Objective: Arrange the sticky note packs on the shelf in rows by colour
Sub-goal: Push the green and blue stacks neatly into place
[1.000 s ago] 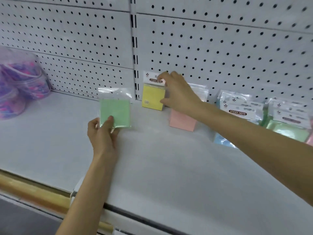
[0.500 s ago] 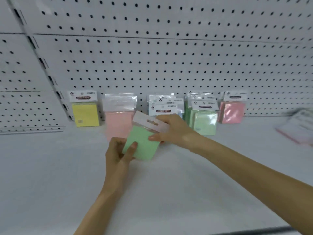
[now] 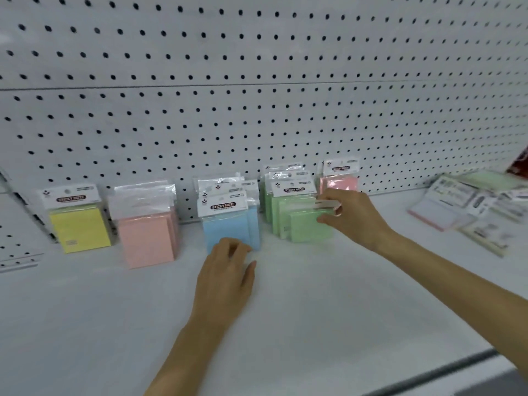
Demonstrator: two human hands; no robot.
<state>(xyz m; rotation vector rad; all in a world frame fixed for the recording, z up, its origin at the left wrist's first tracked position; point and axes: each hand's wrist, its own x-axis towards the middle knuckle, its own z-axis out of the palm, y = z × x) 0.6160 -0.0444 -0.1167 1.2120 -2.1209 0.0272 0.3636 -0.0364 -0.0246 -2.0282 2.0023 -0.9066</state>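
Sticky note packs lean against the pegboard in colour groups: a yellow pack (image 3: 78, 227), peach packs (image 3: 145, 241), blue packs (image 3: 228, 224), green packs (image 3: 285, 218) and a pink pack (image 3: 340, 182). My right hand (image 3: 351, 215) pinches the header of the front green pack (image 3: 310, 228), which stands at the front of the green group. My left hand (image 3: 228, 270) hovers just in front of the blue packs with loosely curled fingers and holds nothing.
The white shelf (image 3: 85, 324) runs to a front edge at the lower right. A loose pile of other stationery packs (image 3: 468, 207) lies at the far right. The pegboard back wall (image 3: 257, 81) rises behind the packs.
The green pack passed from my left hand to my right and moved right onto the green group. My left hand let go and now sits by the blue packs. The view shifted right.
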